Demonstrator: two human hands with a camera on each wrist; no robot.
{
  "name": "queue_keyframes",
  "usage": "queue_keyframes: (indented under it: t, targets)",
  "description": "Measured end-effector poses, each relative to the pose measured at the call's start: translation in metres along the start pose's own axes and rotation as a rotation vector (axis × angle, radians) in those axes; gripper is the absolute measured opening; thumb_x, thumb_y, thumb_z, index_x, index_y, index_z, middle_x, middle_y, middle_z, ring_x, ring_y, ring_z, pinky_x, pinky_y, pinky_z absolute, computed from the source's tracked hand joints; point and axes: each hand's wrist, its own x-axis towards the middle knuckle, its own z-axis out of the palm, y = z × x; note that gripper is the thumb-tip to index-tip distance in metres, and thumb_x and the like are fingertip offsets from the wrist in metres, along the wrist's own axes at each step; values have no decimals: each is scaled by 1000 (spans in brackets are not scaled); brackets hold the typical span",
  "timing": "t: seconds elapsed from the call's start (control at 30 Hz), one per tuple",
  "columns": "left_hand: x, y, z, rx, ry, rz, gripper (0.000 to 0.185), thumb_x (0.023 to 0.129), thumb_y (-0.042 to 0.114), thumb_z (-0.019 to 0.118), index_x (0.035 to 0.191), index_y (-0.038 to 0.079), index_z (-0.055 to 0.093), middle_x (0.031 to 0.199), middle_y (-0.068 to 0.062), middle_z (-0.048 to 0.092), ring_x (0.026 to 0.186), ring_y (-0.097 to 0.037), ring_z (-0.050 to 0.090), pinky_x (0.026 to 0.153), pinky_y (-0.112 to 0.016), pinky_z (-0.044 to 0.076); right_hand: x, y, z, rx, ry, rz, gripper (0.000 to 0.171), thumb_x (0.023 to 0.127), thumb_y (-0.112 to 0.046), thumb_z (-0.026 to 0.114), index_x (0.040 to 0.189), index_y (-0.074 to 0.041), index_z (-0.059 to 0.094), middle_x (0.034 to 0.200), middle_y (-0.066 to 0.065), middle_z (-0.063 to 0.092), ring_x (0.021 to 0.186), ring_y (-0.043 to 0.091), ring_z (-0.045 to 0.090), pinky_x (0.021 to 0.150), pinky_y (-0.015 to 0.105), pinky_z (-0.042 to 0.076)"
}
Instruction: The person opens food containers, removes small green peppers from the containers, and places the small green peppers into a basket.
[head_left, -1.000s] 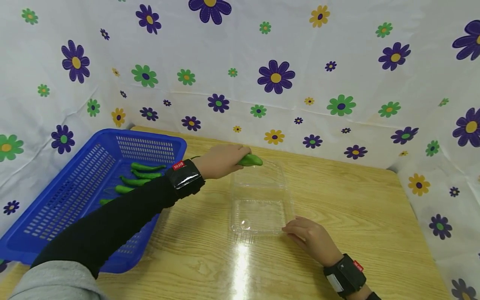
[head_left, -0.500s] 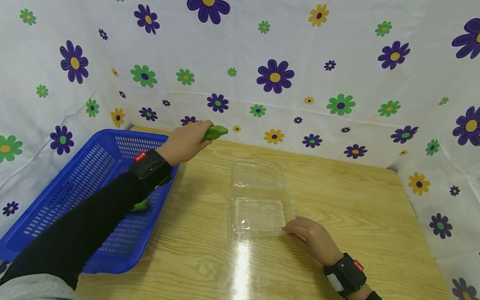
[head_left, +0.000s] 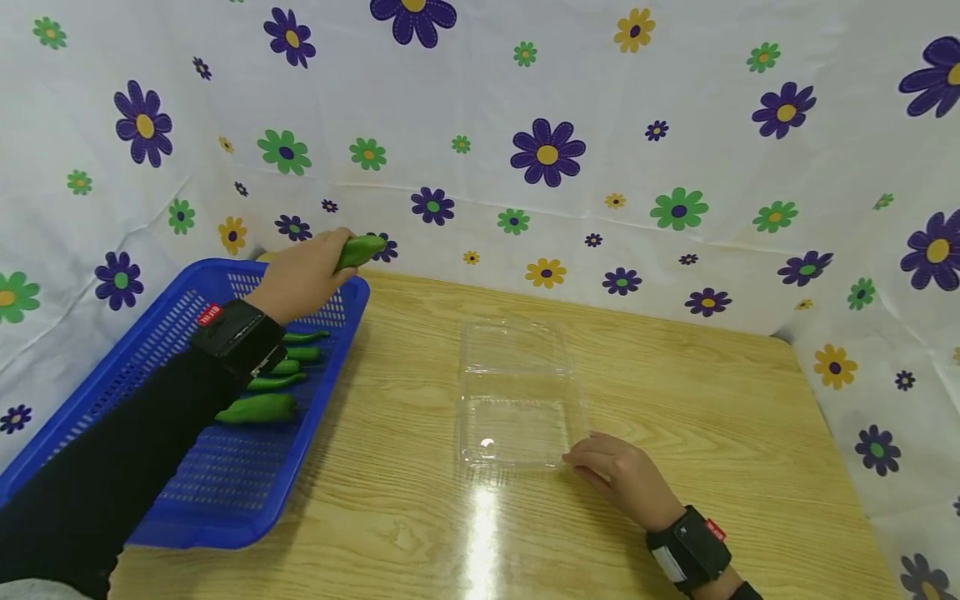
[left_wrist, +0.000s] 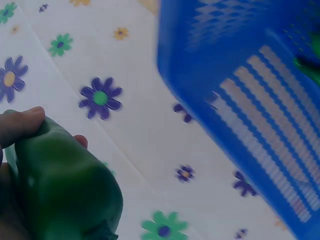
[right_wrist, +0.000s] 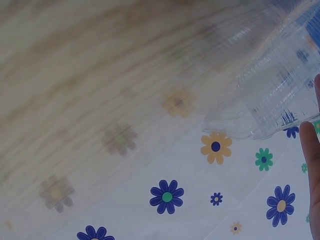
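My left hand (head_left: 303, 277) grips a green pepper (head_left: 362, 250) above the far rim of the blue plastic basket (head_left: 225, 492). Close up in the left wrist view, the thumb and fingers close around the same pepper (left_wrist: 65, 175). Inside the basket lie several more green peppers (head_left: 258, 408), partly covered by my left forearm. A clear plastic clamshell box (head_left: 517, 429) lies opened out on the table, with no pepper in it. At its near right corner, my right hand (head_left: 626, 479) pinches the edge between thumb and fingers.
The wooden table (head_left: 705, 417) carries the basket at left and the box in the middle. A white flower-print cloth (head_left: 465, 100) hangs behind the table and along both sides.
My left hand has carried the pepper leftward and up from above the box to above the basket's far end. My right hand and the box have stayed put.
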Motion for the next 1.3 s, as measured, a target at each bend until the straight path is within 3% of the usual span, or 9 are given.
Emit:
queue_keyframes:
  t: [0.27, 0.47, 0.73, 1.07, 1.3]
  targets:
    - [-13, -55, 1, 7, 16, -97, 43, 97, 22, 50, 128, -5, 37, 104, -24, 52, 83, -35, 53, 68, -46, 42, 0, 1, 0, -2, -3, 0, 29, 64, -2, 81, 90, -12, 73, 88, -4, 70, 85, 10, 67, 88, 31, 53]
    - [-25, -89, 6, -34, 22, -170, 42, 96, 23, 50, 124, -6, 39, 91, -20, 49, 73, -30, 48, 59, -37, 36, 0, 1, 0, 9, 1, -7, 28, 65, -1, 81, 89, -12, 73, 88, -4, 70, 84, 10, 67, 89, 31, 53]
    - [-38, -124, 16, -58, 23, -239, 40, 96, 22, 50, 118, -9, 38, 86, -21, 47, 71, -32, 47, 58, -38, 34, 0, 1, 0, 6, 2, -11, 28, 65, -1, 81, 90, -12, 73, 88, -4, 70, 84, 10, 66, 89, 31, 53]
    - [-47, -161, 39, -40, -41, -324, 42, 94, 19, 51, 117, -14, 37, 80, -18, 44, 69, -31, 45, 56, -39, 35, 1, 2, -1, -2, 2, -13, 28, 65, -3, 81, 90, -13, 73, 88, -4, 70, 85, 9, 66, 90, 31, 53]
    - [-51, -189, 57, -36, -61, -387, 49, 94, 19, 49, 122, -18, 34, 92, -30, 50, 77, -39, 50, 60, -47, 39, 1, 2, 0, -1, 2, -19, 28, 65, -3, 81, 90, -13, 73, 89, -4, 70, 85, 10, 66, 89, 31, 53]
